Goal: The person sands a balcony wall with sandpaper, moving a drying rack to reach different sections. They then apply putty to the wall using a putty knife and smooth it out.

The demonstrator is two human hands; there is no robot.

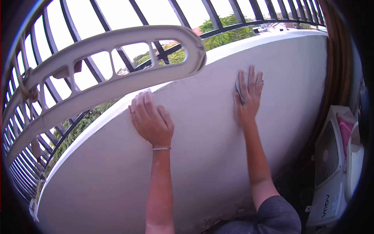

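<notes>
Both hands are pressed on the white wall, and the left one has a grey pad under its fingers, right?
Not quite. In the head view the grey pad lies under the right hand, not the left hand; both do press on the white wall.

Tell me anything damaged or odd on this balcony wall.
The wall looks grimy and flaking along its base, below the right hand pressing a grey pad. Its top edge near the left hand looks slightly chipped.
</notes>
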